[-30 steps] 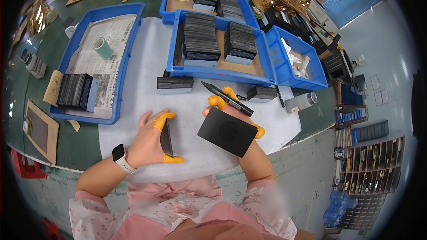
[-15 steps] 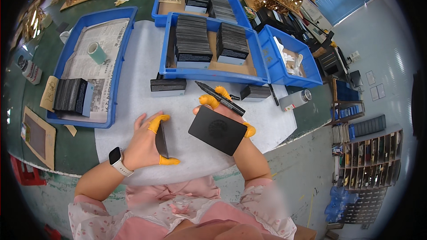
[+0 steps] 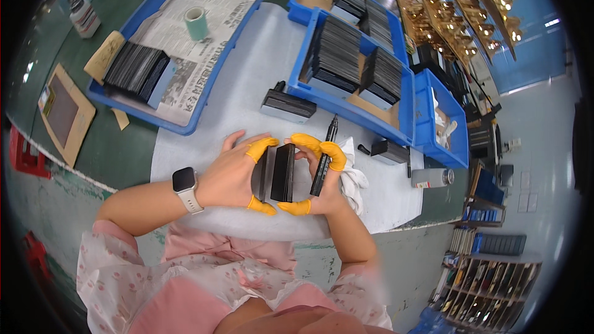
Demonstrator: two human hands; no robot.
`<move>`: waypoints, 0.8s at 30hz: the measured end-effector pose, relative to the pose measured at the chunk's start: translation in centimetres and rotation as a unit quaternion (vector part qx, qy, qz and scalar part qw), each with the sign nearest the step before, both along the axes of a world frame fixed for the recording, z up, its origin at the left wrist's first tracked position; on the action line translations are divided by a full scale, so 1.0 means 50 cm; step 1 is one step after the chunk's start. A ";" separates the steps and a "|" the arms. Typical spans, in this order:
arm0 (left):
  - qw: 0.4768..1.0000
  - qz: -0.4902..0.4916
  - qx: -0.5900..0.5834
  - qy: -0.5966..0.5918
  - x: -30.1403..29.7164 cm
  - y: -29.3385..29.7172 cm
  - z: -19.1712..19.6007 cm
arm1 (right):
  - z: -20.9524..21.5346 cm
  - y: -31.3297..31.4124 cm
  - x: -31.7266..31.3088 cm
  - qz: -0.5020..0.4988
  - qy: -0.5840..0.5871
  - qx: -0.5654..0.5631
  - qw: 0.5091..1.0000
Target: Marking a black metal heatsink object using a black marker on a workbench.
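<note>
My left hand (image 3: 226, 176), with yellow finger cots on thumb and a finger, grips thin black rectangular plates (image 3: 260, 178) by their ends; how many is unclear. Facing it, my right hand (image 3: 328, 195), also in yellow cots, pinches a small stack of black plates (image 3: 283, 173), turned edge-on. A narrow gap separates the two lots. A black marker pen (image 3: 325, 164) is tucked between my right fingers, pointing away from me. Just right of that hand lies a crumpled white cloth (image 3: 351, 182). Beyond my hands stands a short row of black plates (image 3: 288, 105) on the white sheet.
A blue tray (image 3: 201, 102) at left holds newspaper, a row of plates (image 3: 137, 68) and a tape roll (image 3: 196, 23). Another blue tray (image 3: 346, 108) has packed plates. At right are a small plate stack (image 3: 390, 151), blue bin (image 3: 455, 154) and clear bottle (image 3: 433, 178).
My right hand has turned its plates from face-up to edge-on and drawn in towards my left hand. The view has shifted; the white cloth now shows beside my right hand.
</note>
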State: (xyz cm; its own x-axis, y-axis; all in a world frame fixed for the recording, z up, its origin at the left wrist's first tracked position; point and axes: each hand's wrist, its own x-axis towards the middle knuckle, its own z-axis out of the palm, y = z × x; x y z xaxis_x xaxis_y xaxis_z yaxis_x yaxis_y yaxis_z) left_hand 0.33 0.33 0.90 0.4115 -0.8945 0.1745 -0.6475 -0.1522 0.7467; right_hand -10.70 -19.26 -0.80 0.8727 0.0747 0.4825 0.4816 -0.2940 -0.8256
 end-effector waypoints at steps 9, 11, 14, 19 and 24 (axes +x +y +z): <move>1.000 0.000 -0.019 -0.012 -0.008 -0.006 -0.005 | -0.008 0.018 0.002 -0.004 -0.012 -0.006 1.000; 1.000 -0.001 -0.019 -0.014 -0.010 -0.009 -0.014 | -0.006 0.020 0.002 -0.007 -0.018 -0.015 1.000; 0.999 0.002 -0.018 -0.034 -0.010 -0.011 -0.023 | -0.014 0.020 0.000 -0.015 -0.032 -0.016 0.999; 1.000 -0.003 -0.016 -0.023 -0.009 -0.011 -0.014 | -0.021 0.018 0.000 -0.023 -0.030 -0.022 0.999; 0.999 0.003 -0.021 -0.033 -0.012 -0.012 -0.021 | -0.020 0.016 0.000 -0.022 -0.024 -0.023 0.999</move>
State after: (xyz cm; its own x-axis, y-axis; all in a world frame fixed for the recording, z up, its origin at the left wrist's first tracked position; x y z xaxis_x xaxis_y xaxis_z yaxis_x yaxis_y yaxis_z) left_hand -0.25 -0.29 -0.14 0.4026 -0.8835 0.2395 -0.6954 -0.1250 0.7076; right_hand -10.72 -18.45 -1.80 0.8517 0.0595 0.5207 0.5057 -0.3539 -0.7867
